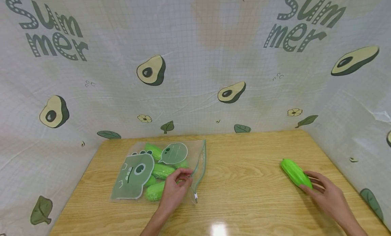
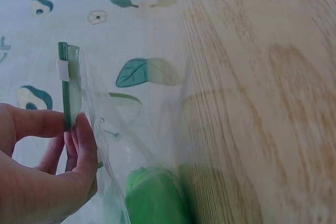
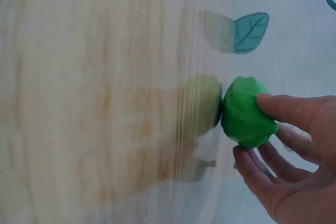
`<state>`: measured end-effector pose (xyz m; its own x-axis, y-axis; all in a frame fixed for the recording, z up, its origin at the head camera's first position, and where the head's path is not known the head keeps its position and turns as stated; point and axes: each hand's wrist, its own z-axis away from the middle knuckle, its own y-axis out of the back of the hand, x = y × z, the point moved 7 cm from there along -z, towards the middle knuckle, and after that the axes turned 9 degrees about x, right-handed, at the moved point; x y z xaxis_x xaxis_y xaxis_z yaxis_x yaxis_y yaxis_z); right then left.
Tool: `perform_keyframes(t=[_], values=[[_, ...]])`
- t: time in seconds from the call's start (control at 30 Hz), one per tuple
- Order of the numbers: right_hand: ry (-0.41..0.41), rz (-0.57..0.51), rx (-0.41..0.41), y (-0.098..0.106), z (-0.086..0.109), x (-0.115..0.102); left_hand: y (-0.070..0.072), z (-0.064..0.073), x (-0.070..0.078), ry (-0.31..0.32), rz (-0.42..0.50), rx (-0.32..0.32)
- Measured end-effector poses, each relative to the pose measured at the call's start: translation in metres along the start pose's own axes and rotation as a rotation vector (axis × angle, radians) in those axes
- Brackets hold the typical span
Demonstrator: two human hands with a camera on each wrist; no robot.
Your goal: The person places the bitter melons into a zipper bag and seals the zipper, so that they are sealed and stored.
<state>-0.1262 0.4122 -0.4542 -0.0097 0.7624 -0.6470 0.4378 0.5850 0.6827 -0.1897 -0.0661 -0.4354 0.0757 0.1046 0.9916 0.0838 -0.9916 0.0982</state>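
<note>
A clear slider zip bag (image 1: 198, 161) with a green monster print lies at the left of the table, several green cucumbers (image 1: 163, 171) inside it. My left hand (image 1: 175, 188) pinches the green zip edge of the bag between thumb and fingers. The white slider (image 2: 62, 70) sits on that edge close to the fingers. Over on the right, a single cucumber (image 1: 294, 173) lies outside the bag on the wood. My right hand (image 1: 328, 195) holds its near end, thumb on one side and fingers on the other. In the right wrist view, its lumpy end (image 3: 247, 111) faces the camera.
The wooden table (image 1: 241, 181) stretches between the bag and the lone cucumber. A pale cloth (image 1: 189, 103) printed with avocados and leaves hangs behind the table and along both sides. A bright light reflection shows at the table's front.
</note>
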Motion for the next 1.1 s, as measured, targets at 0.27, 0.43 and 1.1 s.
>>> perform_keyframes(t=[0.27,0.43,1.1], values=[[-0.045,-0.032,0.027,0.005,0.0,0.001,0.0,-0.001,-0.001,0.002,0.005,-0.001],[-0.059,-0.068,0.039,0.006,-0.001,-0.001,0.0,-0.001,-0.001,0.0,0.006,-0.003],[-0.038,-0.206,0.077,-0.001,-0.005,-0.017,0.0,-0.001,-0.001,0.002,-0.001,0.002]])
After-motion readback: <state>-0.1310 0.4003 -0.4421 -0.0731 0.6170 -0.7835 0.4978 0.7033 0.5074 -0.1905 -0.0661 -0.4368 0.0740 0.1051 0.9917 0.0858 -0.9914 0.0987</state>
